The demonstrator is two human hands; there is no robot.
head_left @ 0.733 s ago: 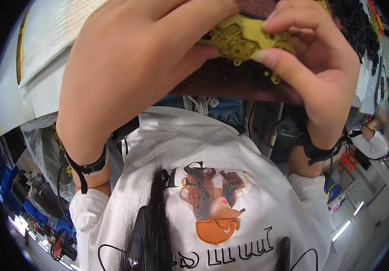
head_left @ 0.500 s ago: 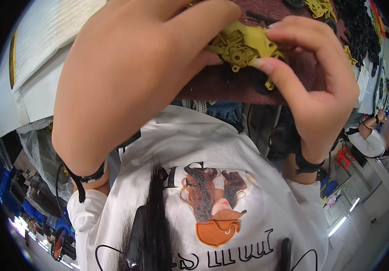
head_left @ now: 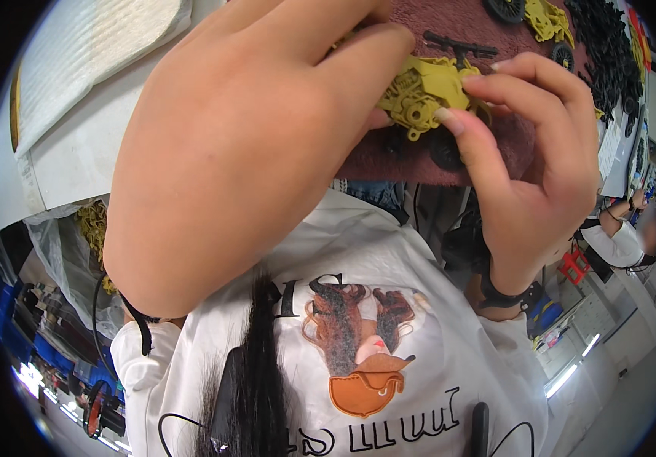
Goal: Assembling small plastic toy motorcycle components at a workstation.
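Both my hands are on a yellow-green plastic toy motorcycle body (head_left: 428,85), held over the maroon cloth (head_left: 389,161). My left hand (head_left: 248,129) is closed around its left end; the back of that hand hides the part it grips. My right hand (head_left: 537,145) pinches the right end between thumb and fingers, the thumb low on its near side. Right behind the body is a black handlebar-shaped piece (head_left: 459,47); I cannot tell whether it is joined on. A black wheel (head_left: 445,149) shows just below the body, partly in shadow.
Another yellow-green motorcycle body (head_left: 547,20) with black wheels (head_left: 506,7) lies at the far right. Beyond it is a heap of black parts (head_left: 608,49). White foam sheeting (head_left: 88,65) covers the left side. A clear bag (head_left: 57,244) hangs lower left. Another person (head_left: 619,236) sits at right.
The held body has shifted slightly right and nearer, with both hands. My right fingers have moved along its right end. More of the black handlebar-shaped piece now shows.
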